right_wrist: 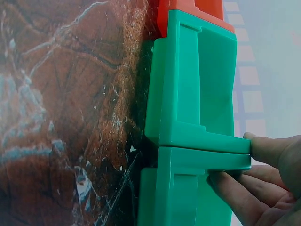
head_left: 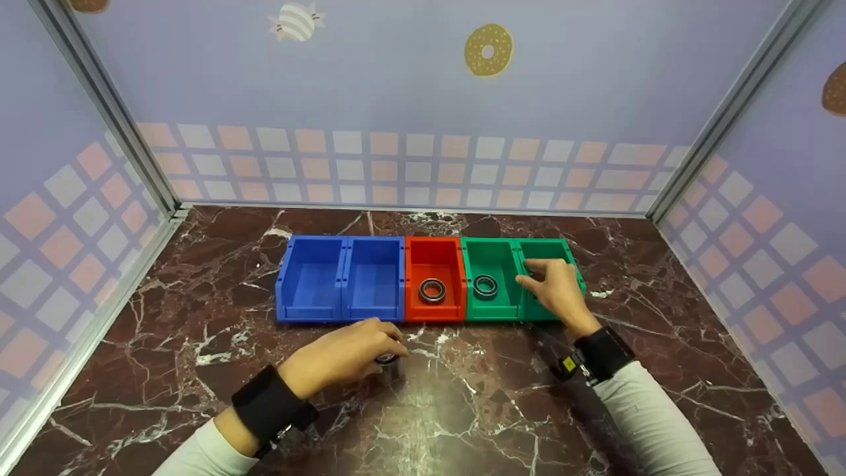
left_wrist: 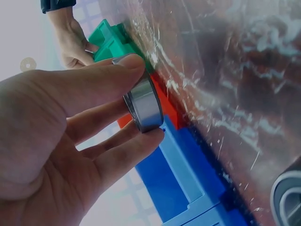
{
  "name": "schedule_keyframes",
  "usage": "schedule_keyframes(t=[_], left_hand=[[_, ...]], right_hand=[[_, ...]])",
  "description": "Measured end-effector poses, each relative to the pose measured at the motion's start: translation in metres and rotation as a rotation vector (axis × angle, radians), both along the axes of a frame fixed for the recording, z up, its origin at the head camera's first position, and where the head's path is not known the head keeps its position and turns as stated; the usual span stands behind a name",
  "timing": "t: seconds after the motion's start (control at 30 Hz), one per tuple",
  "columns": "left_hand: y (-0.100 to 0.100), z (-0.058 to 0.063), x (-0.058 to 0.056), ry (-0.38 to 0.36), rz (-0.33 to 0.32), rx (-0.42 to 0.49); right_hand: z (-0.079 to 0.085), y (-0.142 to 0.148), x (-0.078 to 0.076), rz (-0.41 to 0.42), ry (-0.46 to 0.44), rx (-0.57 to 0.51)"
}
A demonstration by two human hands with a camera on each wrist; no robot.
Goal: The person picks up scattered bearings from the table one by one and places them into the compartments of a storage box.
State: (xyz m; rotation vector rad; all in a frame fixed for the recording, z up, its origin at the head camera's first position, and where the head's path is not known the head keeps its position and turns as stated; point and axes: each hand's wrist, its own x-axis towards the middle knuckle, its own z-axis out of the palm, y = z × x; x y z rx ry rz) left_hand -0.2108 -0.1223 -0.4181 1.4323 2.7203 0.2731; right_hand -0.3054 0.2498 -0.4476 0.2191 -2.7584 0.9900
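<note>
My left hand (head_left: 347, 350) pinches a bearing (left_wrist: 146, 106) between thumb and fingertips, in front of the bins; its smooth metal rim faces the left wrist view. On the right, my right hand (head_left: 555, 287) is at the two green bins. Its thumb and fingers straddle their adjoining walls (right_wrist: 207, 153), gripping them, as the right wrist view shows. A second bearing (head_left: 486, 287) lies in the left green bin (head_left: 492, 312), and a third bearing (head_left: 433, 291) in the red bin (head_left: 435, 313). The hand partly hides the inside of the right green bin (head_left: 545, 248).
Two blue bins (head_left: 308, 314) continue the row on the left. The row stands on a dark red marbled tabletop (head_left: 456, 403), with patterned panels (head_left: 396, 99) behind and at both sides. A round grey thing (left_wrist: 288, 195) is cut off at the left wrist view's corner.
</note>
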Motion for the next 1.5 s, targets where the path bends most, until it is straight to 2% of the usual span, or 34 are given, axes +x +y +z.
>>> schedule_keyframes(t=[0.47,0.7,0.83,1.2,1.5], left_hand=[[-0.008,0.018,-0.007,0.003,0.024,0.028],[-0.008,0.022,-0.012,0.033,0.010,0.054],[-0.007,0.024,-0.017,0.073,-0.001,0.071],[-0.010,0.034,-0.035,0.126,-0.004,0.079],[-0.012,0.036,-0.048,0.126,0.022,0.084]], right_hand=[[0.000,0.000,-0.001,-0.008,0.008,0.019],[0.001,-0.001,-0.001,-0.010,-0.002,0.022],[0.001,-0.001,0.000,-0.006,0.000,0.017],[0.000,-0.001,-0.001,-0.012,0.004,0.022],[0.000,-0.001,0.000,-0.009,0.003,0.021]])
